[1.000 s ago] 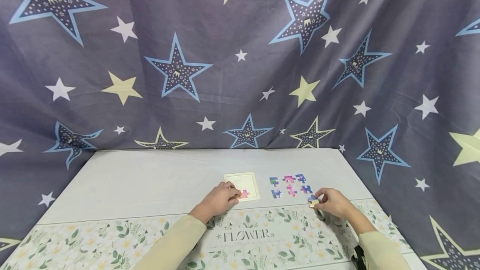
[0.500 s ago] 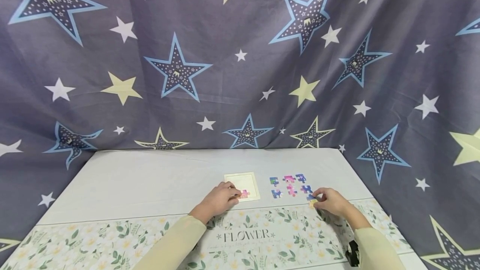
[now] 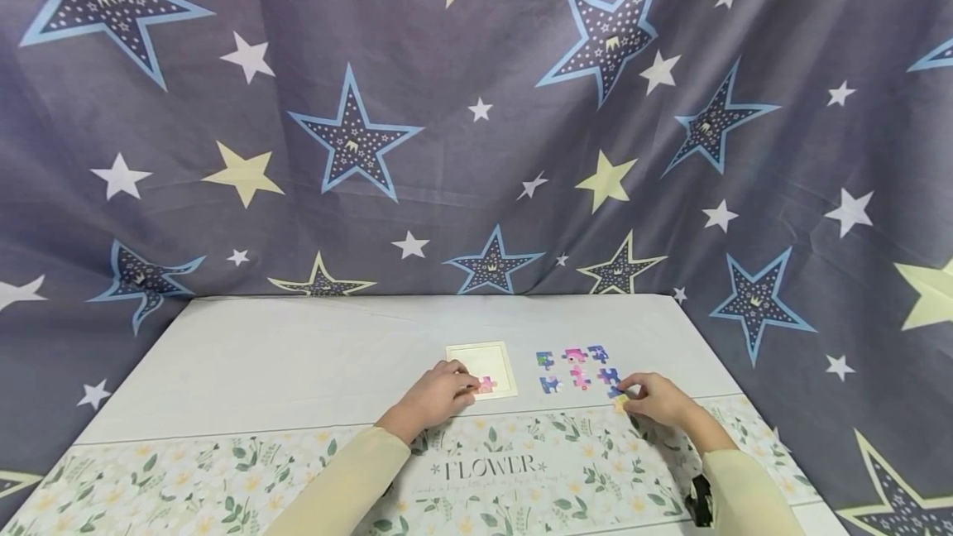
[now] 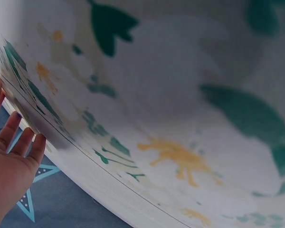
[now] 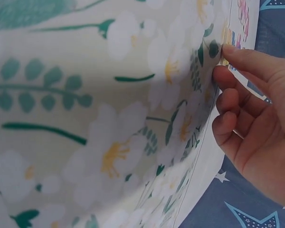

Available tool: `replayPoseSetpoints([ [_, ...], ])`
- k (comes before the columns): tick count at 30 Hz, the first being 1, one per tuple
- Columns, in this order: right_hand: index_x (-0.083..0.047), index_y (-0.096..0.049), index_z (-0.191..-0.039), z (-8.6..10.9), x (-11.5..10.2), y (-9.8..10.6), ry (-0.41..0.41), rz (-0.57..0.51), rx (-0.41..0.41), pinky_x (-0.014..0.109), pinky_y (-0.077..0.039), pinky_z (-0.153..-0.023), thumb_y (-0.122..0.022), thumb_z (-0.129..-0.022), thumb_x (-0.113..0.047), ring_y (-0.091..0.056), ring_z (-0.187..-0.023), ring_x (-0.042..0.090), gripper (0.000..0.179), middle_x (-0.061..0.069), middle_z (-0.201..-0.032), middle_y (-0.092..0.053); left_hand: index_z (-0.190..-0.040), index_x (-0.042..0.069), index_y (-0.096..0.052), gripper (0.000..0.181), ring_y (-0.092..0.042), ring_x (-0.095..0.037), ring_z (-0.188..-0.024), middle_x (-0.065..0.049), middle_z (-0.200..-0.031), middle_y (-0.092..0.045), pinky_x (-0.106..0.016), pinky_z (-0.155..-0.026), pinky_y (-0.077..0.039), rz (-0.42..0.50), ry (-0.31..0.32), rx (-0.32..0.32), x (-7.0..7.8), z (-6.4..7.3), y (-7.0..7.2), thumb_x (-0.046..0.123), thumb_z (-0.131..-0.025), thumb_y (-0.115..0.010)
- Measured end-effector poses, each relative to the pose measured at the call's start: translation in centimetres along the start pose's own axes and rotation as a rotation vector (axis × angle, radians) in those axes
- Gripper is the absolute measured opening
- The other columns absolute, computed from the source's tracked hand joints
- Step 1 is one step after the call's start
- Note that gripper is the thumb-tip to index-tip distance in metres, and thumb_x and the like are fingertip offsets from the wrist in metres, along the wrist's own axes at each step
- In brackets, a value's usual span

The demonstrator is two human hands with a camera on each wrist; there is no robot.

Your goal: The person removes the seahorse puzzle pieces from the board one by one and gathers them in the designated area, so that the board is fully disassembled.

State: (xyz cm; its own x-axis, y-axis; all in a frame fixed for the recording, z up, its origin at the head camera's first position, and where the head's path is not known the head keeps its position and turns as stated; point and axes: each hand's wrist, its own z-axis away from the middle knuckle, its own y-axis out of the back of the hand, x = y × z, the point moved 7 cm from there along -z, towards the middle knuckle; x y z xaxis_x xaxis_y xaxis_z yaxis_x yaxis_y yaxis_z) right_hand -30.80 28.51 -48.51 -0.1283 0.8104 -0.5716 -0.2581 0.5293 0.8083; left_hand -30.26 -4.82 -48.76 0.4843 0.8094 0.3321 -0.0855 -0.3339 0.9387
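Note:
My left hand (image 3: 441, 394) lies at the lower left of a cream square puzzle tray (image 3: 510, 370). Its fingertips touch the tray and a pink puzzle piece (image 3: 487, 385) in the tray's lower part. In the left wrist view the fingers (image 4: 24, 140) look fairly straight against the tray's edge. On the right, my right hand (image 3: 658, 400) pinches a blue and yellow puzzle piece (image 3: 620, 405) between thumb and index finger, the other fingers loosely curled. The fingertips partly cover that piece. Beside it lies a blue puzzle piece (image 3: 608, 375).
More loose puzzle pieces lie right of the tray, including a pink one (image 3: 580, 377), a blue one (image 3: 550, 385) and a green-blue one (image 3: 545, 360). A floral cloth band (image 3: 491, 470) crosses the table (image 3: 313, 354). A star-patterned curtain (image 3: 417, 40) hangs behind.
My right hand has shifted slightly left with the blue and yellow puzzle piece, which now shows at a different angle near the blue piece. My left hand has stayed at the tray.

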Motion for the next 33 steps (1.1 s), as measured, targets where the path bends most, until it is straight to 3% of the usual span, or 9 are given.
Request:
replayPoseSetpoints([
  [33, 0.000, -0.063, -0.114, -0.3, 1.1, -0.2, -0.049, -0.011, 0.022, 0.025, -0.040, -0.049, -0.065, -0.083, -0.008, -0.046, -0.059, 0.014, 0.032, 0.002, -0.069, -0.054, -0.117, 0.019, -0.065, 0.027, -0.051, -0.019, -0.103, -0.003, -0.116, -0.058, -0.041, -0.090, -0.046, 0.012, 0.003, -0.010, -0.1, 0.0, 0.0, 0.030, -0.093, -0.057],
])
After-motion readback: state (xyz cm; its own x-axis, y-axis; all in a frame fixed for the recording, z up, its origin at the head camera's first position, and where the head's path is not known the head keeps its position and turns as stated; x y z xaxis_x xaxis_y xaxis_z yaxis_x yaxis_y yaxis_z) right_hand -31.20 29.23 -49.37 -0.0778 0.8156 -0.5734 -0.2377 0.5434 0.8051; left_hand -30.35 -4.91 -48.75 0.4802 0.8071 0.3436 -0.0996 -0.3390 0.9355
